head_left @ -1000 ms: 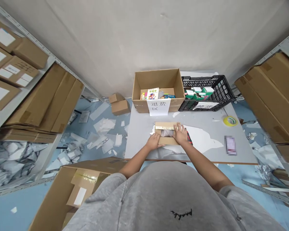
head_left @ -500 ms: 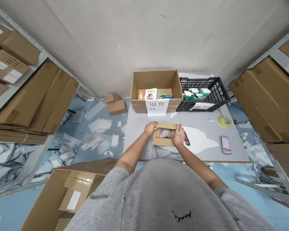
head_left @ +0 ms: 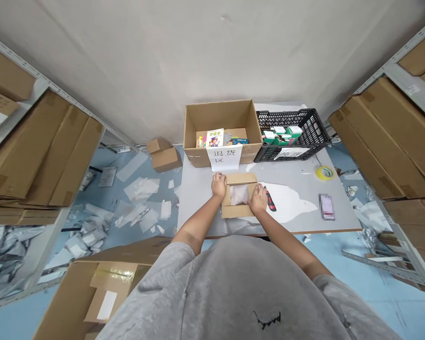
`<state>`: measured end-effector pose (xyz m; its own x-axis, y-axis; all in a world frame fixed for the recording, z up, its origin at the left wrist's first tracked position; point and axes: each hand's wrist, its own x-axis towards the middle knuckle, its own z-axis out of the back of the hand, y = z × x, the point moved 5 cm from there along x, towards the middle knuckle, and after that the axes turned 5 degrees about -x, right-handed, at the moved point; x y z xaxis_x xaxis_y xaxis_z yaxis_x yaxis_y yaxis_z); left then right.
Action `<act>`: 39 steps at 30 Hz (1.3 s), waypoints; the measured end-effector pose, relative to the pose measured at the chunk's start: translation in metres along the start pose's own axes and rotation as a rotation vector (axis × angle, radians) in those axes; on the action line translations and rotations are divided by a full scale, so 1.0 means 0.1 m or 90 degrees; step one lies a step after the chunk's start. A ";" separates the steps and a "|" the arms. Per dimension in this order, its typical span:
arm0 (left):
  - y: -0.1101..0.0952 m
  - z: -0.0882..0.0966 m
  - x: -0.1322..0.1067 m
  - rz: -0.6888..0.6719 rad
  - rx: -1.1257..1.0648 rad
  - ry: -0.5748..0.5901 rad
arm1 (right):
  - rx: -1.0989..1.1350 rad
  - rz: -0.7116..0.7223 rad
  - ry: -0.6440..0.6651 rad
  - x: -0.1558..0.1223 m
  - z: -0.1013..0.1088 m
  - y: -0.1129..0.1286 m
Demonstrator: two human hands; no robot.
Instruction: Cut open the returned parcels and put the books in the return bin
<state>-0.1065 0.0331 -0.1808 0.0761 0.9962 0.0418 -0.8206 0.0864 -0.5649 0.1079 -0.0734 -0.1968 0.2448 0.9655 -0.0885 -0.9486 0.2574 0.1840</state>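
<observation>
A small cardboard box (head_left: pixel 238 211) lies on the table in front of me with its flaps spread. Inside it is a pale, greyish-pink wrapped item (head_left: pixel 239 194); its kind I cannot make out. My left hand (head_left: pixel 218 185) is closed on the box's left side, near the upper corner. On the opposite side, my right hand (head_left: pixel 258 199) grips the right flap, fingers bent over its edge. Just right of that hand lies a red and black box cutter (head_left: pixel 270 201) on a torn white sheet (head_left: pixel 288 202).
At the table's back stand a large cardboard box (head_left: pixel 194 157) with books and a black crate (head_left: pixel 310 141) with green-white boxes. Yellow tape (head_left: pixel 325 173) and a blurred pinkish item (head_left: pixel 327 207) lie right. A big open carton (head_left: pixel 62 295) stands at lower left, shelves on both sides.
The small box's flaps are now spread wider, and more of the wrapped item shows. My right hand has shifted off the opening onto the right flap. The view has moved slightly.
</observation>
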 end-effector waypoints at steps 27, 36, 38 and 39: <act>0.58 0.27 -0.45 -0.001 -0.068 0.040 | 0.096 0.076 0.061 -0.02 -0.14 -0.27; 0.29 -0.03 -0.51 -0.102 -0.049 0.108 | 0.094 0.129 0.095 0.02 -0.15 -0.28; 0.25 -0.08 -0.46 -0.089 -0.074 0.094 | 0.100 0.159 0.118 0.04 -0.16 -0.30; 0.23 -0.11 -0.42 -0.088 -0.082 0.100 | 0.103 0.172 0.128 0.05 -0.17 -0.31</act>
<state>-0.1226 -0.0070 -0.2043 0.2782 0.9605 0.0034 -0.7177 0.2102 -0.6638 0.1353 -0.0774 -0.2196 -0.0694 0.9768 -0.2026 -0.9259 0.0125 0.3774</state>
